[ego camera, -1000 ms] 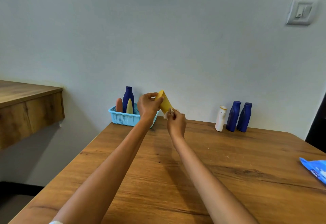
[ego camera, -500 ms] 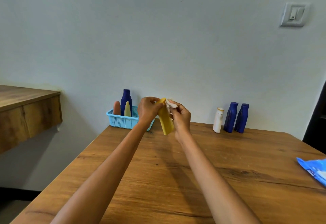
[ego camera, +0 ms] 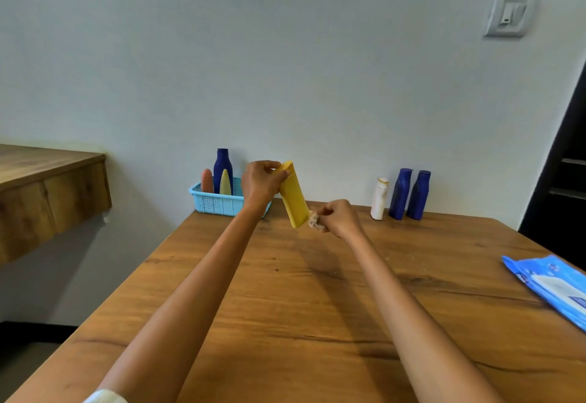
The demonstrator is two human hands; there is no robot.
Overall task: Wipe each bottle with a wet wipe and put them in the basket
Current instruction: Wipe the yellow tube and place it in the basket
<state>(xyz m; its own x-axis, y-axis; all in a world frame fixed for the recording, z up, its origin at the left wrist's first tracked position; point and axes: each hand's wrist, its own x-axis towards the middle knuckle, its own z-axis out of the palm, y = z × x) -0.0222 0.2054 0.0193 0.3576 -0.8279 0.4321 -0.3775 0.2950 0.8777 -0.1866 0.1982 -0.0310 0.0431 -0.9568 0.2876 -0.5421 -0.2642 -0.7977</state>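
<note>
My left hand (ego camera: 260, 182) grips the top end of a yellow bottle (ego camera: 294, 198), which hangs tilted above the wooden table (ego camera: 317, 291). My right hand (ego camera: 337, 217) pinches a crumpled white wet wipe (ego camera: 314, 221) against the bottle's lower end. Behind my left hand sits a light blue basket (ego camera: 215, 203) at the table's far left, holding a dark blue bottle (ego camera: 222, 168), a pinkish bottle (ego camera: 206, 180) and a pale yellow bottle (ego camera: 225, 182). Against the wall at the far right stand a white bottle (ego camera: 379, 198) and two dark blue bottles (ego camera: 401, 193) (ego camera: 419, 195).
A blue pack of wet wipes (ego camera: 551, 285) lies at the table's right edge. A wooden shelf (ego camera: 47, 187) juts from the wall on the left. A dark doorway (ego camera: 561, 180) is at the right, and a light switch (ego camera: 507, 16) is on the wall.
The wipe in my right hand has slid from the bottle's top down to its lower end. My left hand has kept hold of the bottle's top while the bottle tilted.
</note>
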